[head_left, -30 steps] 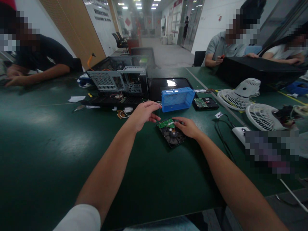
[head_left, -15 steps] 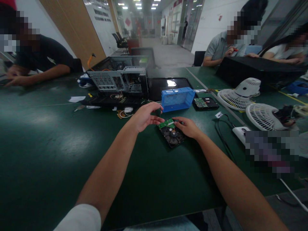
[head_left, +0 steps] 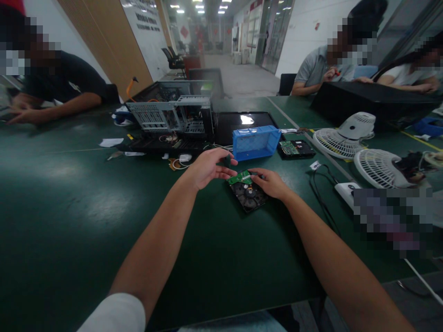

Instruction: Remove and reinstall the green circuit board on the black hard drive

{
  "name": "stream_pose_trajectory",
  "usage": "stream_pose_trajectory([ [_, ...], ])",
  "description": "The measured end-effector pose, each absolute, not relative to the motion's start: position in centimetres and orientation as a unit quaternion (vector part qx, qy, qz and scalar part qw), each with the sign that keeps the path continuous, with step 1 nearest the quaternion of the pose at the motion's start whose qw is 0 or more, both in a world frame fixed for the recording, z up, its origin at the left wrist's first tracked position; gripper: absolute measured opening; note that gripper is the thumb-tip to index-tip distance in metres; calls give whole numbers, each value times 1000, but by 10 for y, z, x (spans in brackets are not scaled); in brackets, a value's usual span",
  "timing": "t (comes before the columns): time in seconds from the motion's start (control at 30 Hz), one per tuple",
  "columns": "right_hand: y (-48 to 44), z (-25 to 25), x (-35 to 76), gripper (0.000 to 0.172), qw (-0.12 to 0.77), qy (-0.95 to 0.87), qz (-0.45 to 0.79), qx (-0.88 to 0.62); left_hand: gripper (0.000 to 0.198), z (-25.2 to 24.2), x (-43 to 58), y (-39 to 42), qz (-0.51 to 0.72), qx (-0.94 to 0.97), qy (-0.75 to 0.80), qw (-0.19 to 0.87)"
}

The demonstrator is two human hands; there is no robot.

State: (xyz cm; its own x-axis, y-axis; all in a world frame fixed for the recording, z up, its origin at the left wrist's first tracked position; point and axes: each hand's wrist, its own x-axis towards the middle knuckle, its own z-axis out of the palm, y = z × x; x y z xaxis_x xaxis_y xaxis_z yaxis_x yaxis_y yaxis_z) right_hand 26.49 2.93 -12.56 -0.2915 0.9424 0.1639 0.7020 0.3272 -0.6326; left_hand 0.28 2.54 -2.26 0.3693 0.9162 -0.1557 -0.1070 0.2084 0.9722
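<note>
Drive (head_left: 249, 201) is probably needing bracing: your right hand (head_left: 272, 183), grip unclear, is touching it, your left hand (head_left: 209, 168) hanging open.

This looks like an office doubling as an electronics workshop: a hard drive (head_left: 248, 199), a computer case (head_left: 150, 116) and fan parts (head_left: 338, 144) on a green table (head_left: 86, 221), with office chairs (head_left: 170, 61) beyond
</note>
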Motion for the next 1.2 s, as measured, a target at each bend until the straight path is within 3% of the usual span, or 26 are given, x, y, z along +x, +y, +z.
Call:
stream_pose_trajectory([
  [0.57,31,-132,265,33,309,-758,265,-510,26,-20,0,25,379,491,389,681],
  [1.2,30,-131,264,27,323,-752,292,-494,28,-26,1,28,404,512,417,633],
])
